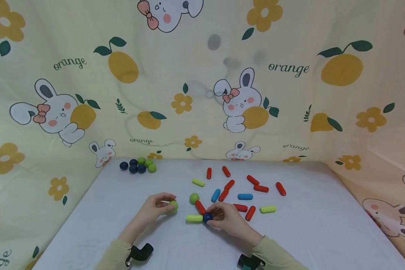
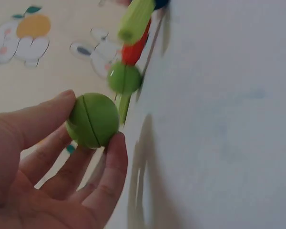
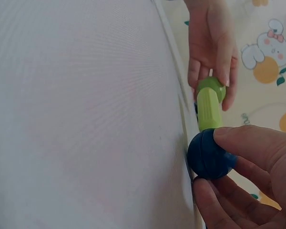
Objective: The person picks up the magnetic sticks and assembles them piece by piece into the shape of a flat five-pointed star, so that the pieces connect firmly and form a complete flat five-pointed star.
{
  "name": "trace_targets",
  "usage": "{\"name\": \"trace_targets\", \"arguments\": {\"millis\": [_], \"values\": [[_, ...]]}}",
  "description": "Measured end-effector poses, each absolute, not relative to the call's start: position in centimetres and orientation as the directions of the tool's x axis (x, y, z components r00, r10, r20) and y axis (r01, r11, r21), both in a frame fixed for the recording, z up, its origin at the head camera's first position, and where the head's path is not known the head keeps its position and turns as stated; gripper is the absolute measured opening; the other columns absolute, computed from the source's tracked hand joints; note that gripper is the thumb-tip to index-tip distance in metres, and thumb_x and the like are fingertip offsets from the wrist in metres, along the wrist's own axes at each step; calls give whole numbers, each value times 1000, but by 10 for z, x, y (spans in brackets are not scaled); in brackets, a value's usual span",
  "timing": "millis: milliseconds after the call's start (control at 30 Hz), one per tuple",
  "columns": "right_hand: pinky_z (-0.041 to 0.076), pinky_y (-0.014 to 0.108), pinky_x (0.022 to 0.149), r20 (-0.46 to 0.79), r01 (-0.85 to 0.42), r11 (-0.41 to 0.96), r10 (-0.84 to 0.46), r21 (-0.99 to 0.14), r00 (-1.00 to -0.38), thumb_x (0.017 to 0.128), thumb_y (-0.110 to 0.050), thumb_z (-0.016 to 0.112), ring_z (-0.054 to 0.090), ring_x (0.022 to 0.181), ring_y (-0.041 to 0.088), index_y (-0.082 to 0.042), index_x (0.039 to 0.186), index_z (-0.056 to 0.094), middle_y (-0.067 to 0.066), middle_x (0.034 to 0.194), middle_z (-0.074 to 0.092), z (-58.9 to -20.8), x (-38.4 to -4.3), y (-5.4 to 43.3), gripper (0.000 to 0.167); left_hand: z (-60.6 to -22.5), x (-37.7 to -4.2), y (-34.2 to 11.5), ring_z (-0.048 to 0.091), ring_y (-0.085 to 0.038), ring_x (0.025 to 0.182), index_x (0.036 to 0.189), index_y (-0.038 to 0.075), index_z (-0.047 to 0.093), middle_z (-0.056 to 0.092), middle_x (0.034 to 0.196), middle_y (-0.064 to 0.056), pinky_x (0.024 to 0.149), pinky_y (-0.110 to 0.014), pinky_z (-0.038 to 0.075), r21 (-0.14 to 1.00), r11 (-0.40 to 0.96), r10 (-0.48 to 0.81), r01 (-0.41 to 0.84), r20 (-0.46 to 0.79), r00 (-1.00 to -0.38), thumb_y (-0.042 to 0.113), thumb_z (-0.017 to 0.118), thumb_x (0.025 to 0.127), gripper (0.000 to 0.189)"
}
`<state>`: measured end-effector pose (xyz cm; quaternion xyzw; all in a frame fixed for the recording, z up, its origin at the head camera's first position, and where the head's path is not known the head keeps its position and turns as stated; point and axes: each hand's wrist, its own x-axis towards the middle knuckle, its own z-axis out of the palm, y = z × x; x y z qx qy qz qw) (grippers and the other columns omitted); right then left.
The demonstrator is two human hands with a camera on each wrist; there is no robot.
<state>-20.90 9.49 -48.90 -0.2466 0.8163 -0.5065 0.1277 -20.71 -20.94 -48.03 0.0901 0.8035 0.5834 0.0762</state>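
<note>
Between thumb and fingers, my left hand (image 1: 158, 208) pinches a green ball (image 2: 93, 120) with a dark seam line. My right hand (image 1: 227, 219) pinches a dark blue ball (image 3: 207, 153). From that blue ball a yellow-green rod (image 1: 194, 218) points left toward the left hand. A red rod (image 1: 200, 207) runs from it up to another green ball (image 1: 194, 198). In the head view a gap lies between the left hand's ball and the yellow-green rod's free end. The right wrist view has the rod overlapping that ball.
Dark blue balls (image 1: 133, 169) and green balls (image 1: 152, 167) cluster at the table's back left. Several red rods (image 1: 261, 188), blue rods (image 1: 245, 196) and yellow-green rods (image 1: 268, 209) lie scattered right of centre. A patterned curtain (image 1: 195, 123) rises behind the white table (image 1: 98, 225).
</note>
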Motion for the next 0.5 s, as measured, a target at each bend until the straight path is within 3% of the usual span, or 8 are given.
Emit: {"name": "trace_targets", "arguments": {"millis": [500], "values": [[53,25,81,19,-245,375,-516,-894,-857,84,-17,75,62,91,15,-13,111,65,-4,101,64,-489,-208,95,30,-478,-198,-188,61,-25,103,120,0,61,62,118,-14,89,-37,50,947,316,327,66,-43,-944,19,72,86,40]]}}
